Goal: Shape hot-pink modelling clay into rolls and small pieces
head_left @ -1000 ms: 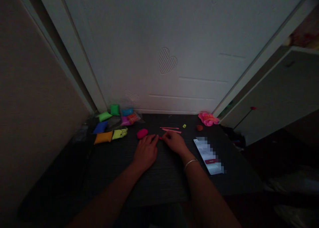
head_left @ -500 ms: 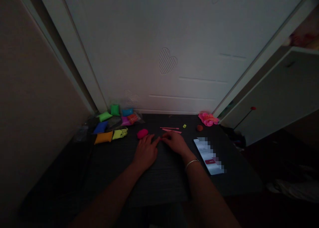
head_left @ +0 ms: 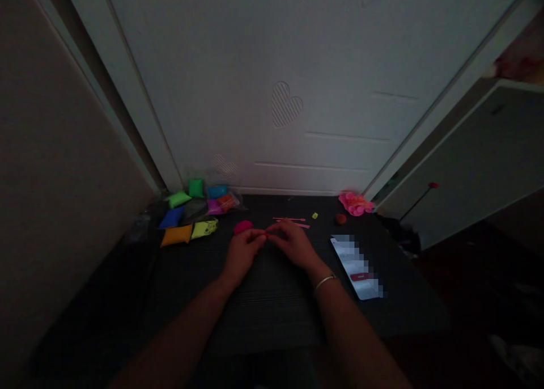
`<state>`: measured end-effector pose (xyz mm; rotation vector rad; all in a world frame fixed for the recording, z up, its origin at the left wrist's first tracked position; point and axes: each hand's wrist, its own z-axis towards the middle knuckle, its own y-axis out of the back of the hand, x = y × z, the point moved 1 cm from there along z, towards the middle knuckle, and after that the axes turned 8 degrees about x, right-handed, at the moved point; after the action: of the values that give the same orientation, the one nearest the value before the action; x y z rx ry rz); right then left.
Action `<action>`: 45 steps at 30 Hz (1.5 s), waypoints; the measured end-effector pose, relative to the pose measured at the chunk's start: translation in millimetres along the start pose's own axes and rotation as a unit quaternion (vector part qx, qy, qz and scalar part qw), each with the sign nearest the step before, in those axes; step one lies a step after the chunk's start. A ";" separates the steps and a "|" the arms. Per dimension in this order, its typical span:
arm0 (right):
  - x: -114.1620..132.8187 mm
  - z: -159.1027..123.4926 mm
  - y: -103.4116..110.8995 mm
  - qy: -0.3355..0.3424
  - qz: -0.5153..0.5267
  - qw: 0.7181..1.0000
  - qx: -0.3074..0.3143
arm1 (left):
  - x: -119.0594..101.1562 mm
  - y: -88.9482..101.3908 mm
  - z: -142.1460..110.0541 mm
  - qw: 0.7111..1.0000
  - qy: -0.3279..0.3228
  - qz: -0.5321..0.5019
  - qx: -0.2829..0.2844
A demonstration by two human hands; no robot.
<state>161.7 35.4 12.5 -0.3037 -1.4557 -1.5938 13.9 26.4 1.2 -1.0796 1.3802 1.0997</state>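
My left hand (head_left: pixel 244 256) and my right hand (head_left: pixel 295 246) meet at the fingertips above the dark table. Thumb and fingers of each are pinched around a small piece of pink clay (head_left: pixel 267 235), mostly covered by the fingertips. Just behind my left hand lies a larger lump of bright pink clay (head_left: pixel 243 227), partly hidden by the fingers. Beyond my right hand are thin pink modelling tools (head_left: pixel 293 219), one partly covered by that hand. A bracelet circles my right wrist.
Several coloured clay packets (head_left: pixel 176 235) lie at the left back. Farther right are a tiny yellow piece (head_left: pixel 315 215), a reddish-brown ball (head_left: pixel 340 219) and a pink petal-like piece (head_left: pixel 356 204). A lit phone (head_left: pixel 355 270) lies right of my arm. A white panel (head_left: pixel 238 105) stands behind the table.
My left hand has turned from flat, outstretched fingers to a pinch, slightly nearer me. My right hand has shifted a little left, so both now meet at the small piece.
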 end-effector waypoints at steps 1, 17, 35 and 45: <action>0.6 0.3 -0.9 -0.007 0.013 1.000 -0.009 | 0.1 -0.5 0.3 0.999 0.012 -0.038 -0.008; 7.5 3.6 -12.1 -0.095 0.220 0.969 -0.054 | 2.3 -6.3 0.1 0.962 0.042 -0.269 -0.020; 21.6 4.5 -34.6 -0.149 0.403 0.893 -0.132 | -1.3 -9.2 -2.2 0.928 0.054 -0.367 -0.042; 23.6 4.9 -35.2 -0.152 0.415 0.888 -0.130 | -3.5 -8.3 -1.7 0.932 0.041 -0.358 -0.043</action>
<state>120.8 24.5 7.6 -1.2045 -1.0800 -1.0353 22.0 23.5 4.3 -1.5420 0.8708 0.5774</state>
